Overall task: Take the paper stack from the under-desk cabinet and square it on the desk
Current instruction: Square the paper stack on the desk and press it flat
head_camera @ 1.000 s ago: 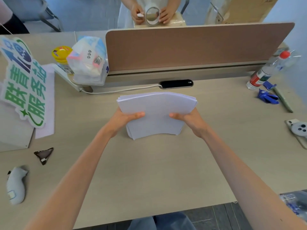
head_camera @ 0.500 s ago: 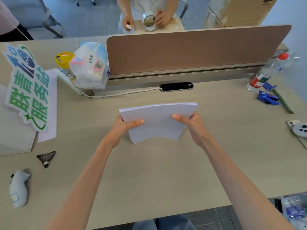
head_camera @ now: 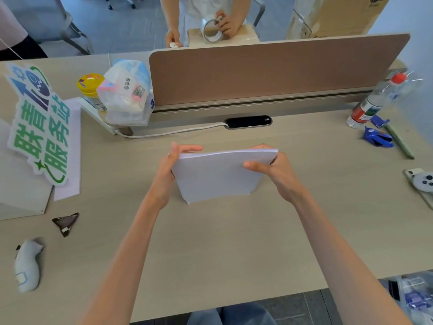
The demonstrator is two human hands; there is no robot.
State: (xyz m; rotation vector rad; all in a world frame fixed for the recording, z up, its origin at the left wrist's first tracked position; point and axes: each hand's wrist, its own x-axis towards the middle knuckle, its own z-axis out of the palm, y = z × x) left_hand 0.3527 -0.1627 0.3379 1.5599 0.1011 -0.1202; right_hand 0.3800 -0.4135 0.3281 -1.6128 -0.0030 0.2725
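Presently I see the white paper stack (head_camera: pixel 218 175) standing on its lower edge on the desk (head_camera: pixel 210 249), tilted, sheets fairly flush along the top. My left hand (head_camera: pixel 167 171) and right hand (head_camera: pixel 277 170) clamp its opposite side edges, thumbs on the near face.

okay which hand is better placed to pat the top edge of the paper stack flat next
Left, probably. The left hand sits high at the paper stack's upper corner, fingers curled over the top edge. The right hand pinches the side with its thumb across the front, steadying the stack on the desk.
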